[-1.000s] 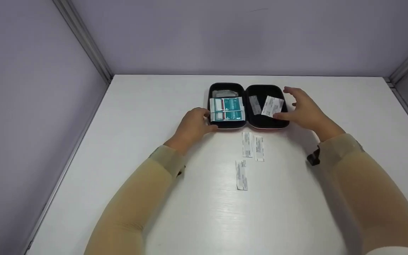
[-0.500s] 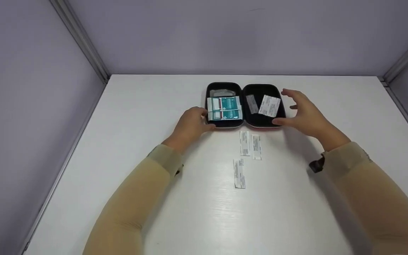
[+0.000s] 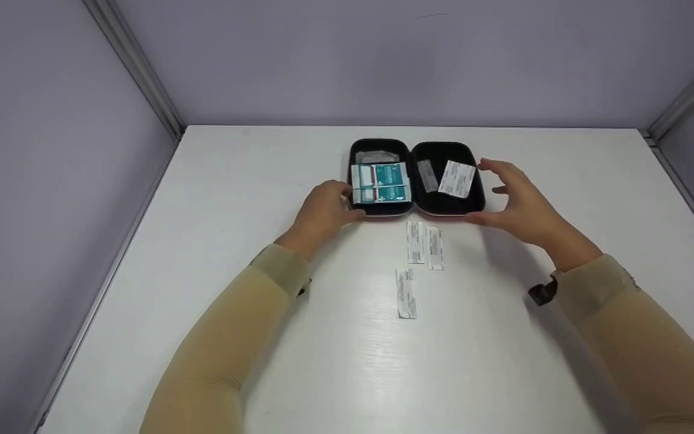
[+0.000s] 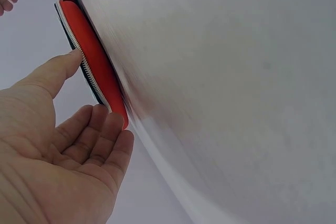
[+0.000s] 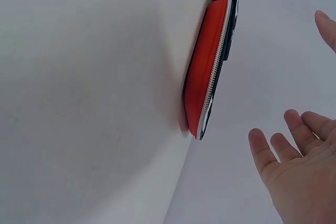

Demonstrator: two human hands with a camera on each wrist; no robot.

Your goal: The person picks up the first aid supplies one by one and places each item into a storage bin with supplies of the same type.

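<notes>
A zippered case [image 3: 412,181] lies unfolded on the table, black inside and red outside. Its left half carries a banded stack of teal-and-white packets [image 3: 381,183] in front of a clear plastic packet [image 3: 377,157]. In the right half are a white printed packet [image 3: 457,179] and a narrow translucent strip [image 3: 427,176]. My left hand [image 3: 323,211] holds the case's left end, thumb against the front zipper edge and fingers curled at the side. My right hand [image 3: 522,205] is spread beside the right half; the right wrist view shows its fingers apart from the red shell [image 5: 207,66].
Several narrow white packets [image 3: 406,293] lie on the white table [image 3: 335,361] in front of the case, two of them side by side. A pale wall [image 3: 407,66] rises behind the table's far edge, with metal frame posts at the corners.
My right hand has drawn back from over the white packet in the right half, toward me and outward. The left hand stays at the case. The whole view shifts slightly.
</notes>
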